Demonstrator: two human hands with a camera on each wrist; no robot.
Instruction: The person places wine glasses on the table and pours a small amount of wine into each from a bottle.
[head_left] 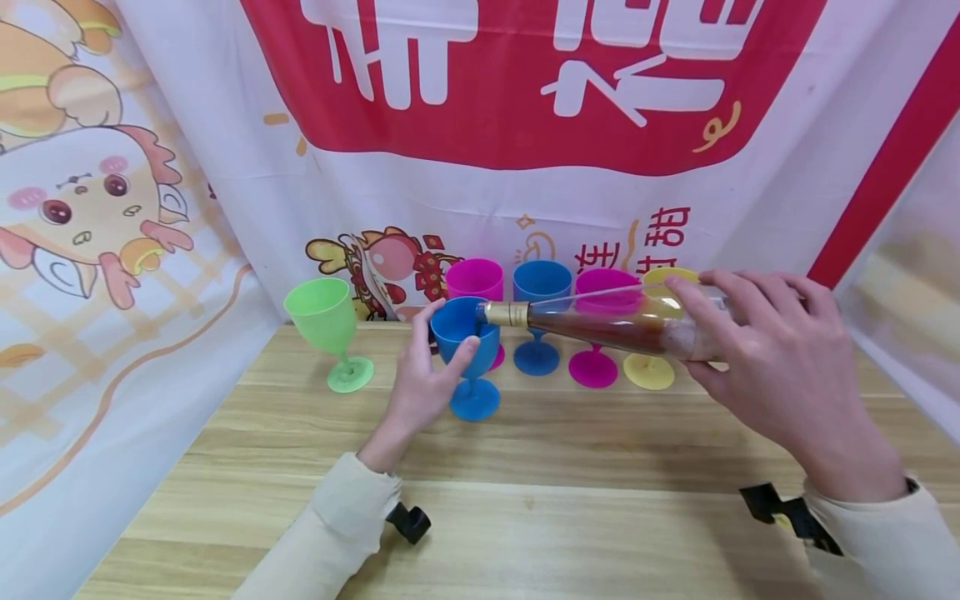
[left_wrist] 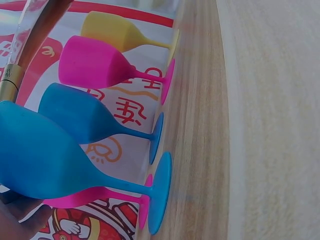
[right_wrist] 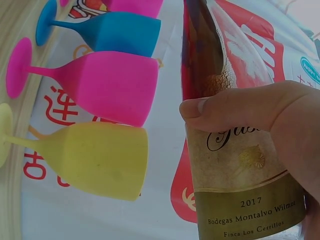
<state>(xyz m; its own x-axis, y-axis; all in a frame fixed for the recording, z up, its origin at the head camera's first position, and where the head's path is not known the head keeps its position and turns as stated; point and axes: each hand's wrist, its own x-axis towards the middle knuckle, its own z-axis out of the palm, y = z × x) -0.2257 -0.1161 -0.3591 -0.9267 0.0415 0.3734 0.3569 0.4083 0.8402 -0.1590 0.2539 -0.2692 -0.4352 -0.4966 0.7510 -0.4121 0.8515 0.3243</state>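
My left hand (head_left: 429,371) grips the bowl of a blue plastic goblet (head_left: 474,398), thumb on the near side. In my right hand (head_left: 780,358) is a clear glass wine bottle (head_left: 600,325) with reddish-brown liquid, tipped nearly level. Its gold-banded neck points left, and the mouth lies at the inside of the blue goblet's rim. The right wrist view shows the thumb (right_wrist: 225,107) across the bottle's label (right_wrist: 245,200). The goblet's foot (left_wrist: 161,192) appears close over the tabletop in the left wrist view. What is inside the goblet is hidden.
Along the back of the wooden table (head_left: 525,533) stand a green goblet (head_left: 322,321), a pink goblet (head_left: 474,275), another blue goblet (head_left: 536,354), a second pink goblet (head_left: 592,367) and a yellow goblet (head_left: 648,371). Behind them hangs a printed cloth (head_left: 465,200).
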